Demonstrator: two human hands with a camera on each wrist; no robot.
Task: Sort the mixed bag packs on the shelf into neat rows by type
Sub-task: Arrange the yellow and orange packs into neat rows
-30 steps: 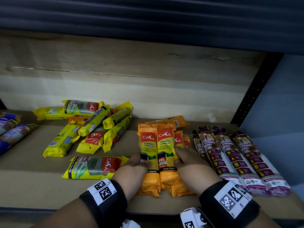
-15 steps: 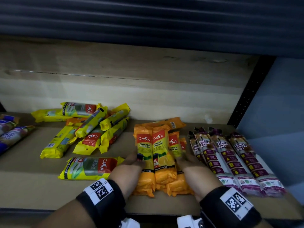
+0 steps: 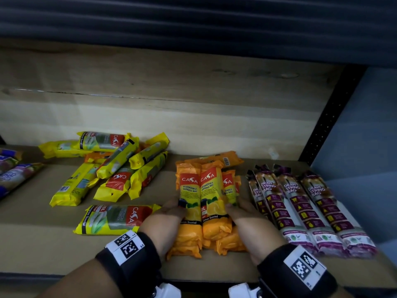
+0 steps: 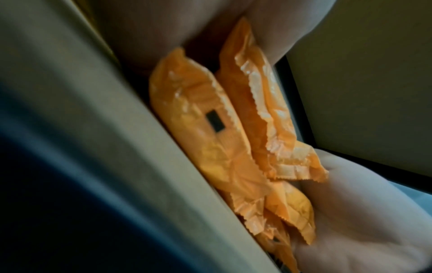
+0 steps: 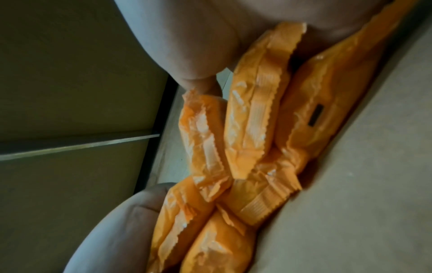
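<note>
Several orange CASA garbage-bag packs (image 3: 206, 196) lie lengthwise at the shelf's front centre, bunched and overlapping. My left hand (image 3: 169, 216) grips the bundle's left side, thumb over the leftmost pack. My right hand (image 3: 242, 214) holds the right side, fingers curled over the edge pack. The wrist views show the crimped ends of the orange packs (image 4: 210, 129) (image 5: 257, 120) squeezed between both hands on the shelf board. One more orange pack (image 3: 221, 160) lies crosswise behind the bundle.
A loose pile of yellow CASA packs (image 3: 116, 168) sits back left, with one yellow pack (image 3: 116, 218) lying crosswise near my left wrist. A row of purple drawstring packs (image 3: 300, 203) lies right of the bundle. Blue-purple packs (image 3: 12, 175) show at the far left. A black upright (image 3: 328, 117) bounds the right.
Both hands have pushed inward, so the orange packs are bunched tighter and overlap more. The bundle has shifted slightly left, away from the purple row.
</note>
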